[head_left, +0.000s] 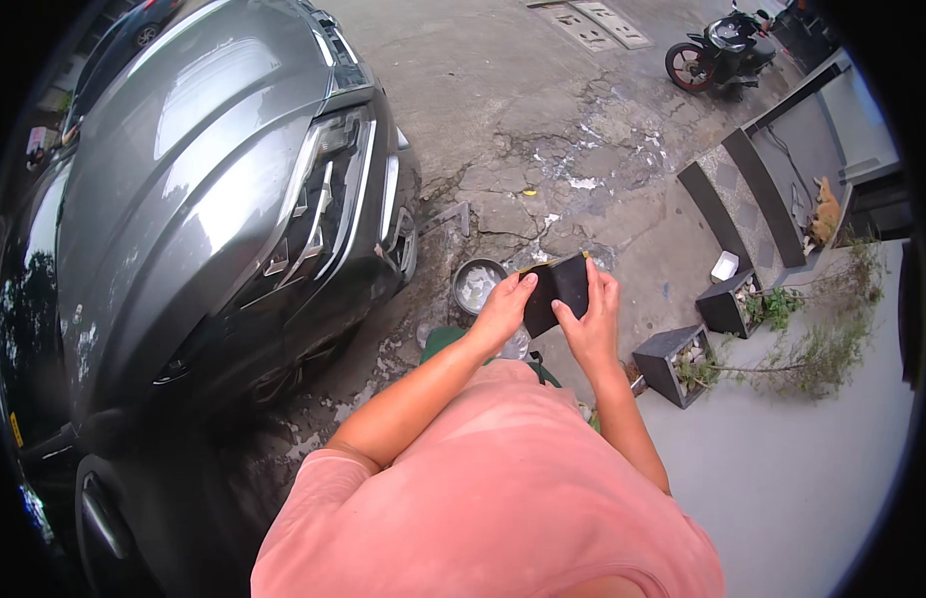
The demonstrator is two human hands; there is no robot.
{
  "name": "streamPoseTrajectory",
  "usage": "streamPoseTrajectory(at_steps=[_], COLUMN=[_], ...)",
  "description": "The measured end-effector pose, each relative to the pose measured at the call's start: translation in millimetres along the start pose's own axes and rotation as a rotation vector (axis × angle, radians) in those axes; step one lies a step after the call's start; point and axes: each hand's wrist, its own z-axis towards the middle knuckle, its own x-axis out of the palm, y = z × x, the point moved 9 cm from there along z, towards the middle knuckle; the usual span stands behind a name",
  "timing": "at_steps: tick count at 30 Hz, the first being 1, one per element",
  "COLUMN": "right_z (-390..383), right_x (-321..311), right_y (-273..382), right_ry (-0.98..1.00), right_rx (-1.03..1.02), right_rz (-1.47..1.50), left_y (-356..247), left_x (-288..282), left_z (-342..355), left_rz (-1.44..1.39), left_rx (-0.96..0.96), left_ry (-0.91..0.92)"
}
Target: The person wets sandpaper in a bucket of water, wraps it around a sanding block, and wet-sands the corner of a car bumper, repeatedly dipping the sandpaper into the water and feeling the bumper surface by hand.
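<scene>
Two hands meet at the centre of the frame over one dark sheet. At the far left stands the car (214,199), filling the upper left: grey, glossy, curved metal with a slanted headlight and wet reflections along the bonnet. Below its bumper the ground (542,130) is cracked, rough concrete, damp and patchy with white flecks. Right of the bumper sits a bowl (477,286), round, metallic, with pale liquid or foam inside.

The left hand (503,309) pinches the sheet (558,289) at its left edge, fingers closed on it. The sheet is flat, black, roughly square, with a thin yellowish upper edge; it looks stiff yet bendable, perhaps abrasive paper, though I cannot tell for sure. The right hand (588,317) grips its right edge, thumb across the face.

Judging by the grip, the sheet is being folded or readied; a clean fold would call for aligned edges and firm thumb pressure.

Further right stand two dark square planters (672,359), and a scooter (717,50) is parked upper right.
</scene>
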Motion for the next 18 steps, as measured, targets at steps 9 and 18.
streamPoseTrajectory(at_steps=[9,18], right_z=[-10,-17], right_x=[5,-4], right_y=[-13,6], right_ry=[0.05,-0.016], right_rx=[0.238,0.135], right_rz=[0.784,0.387], left_y=[11,-1], left_x=[-22,0], left_z=[-14,-16], left_rz=[-0.117,-0.134], left_rx=[-0.061,0.005], left_ry=[-0.102,-0.141])
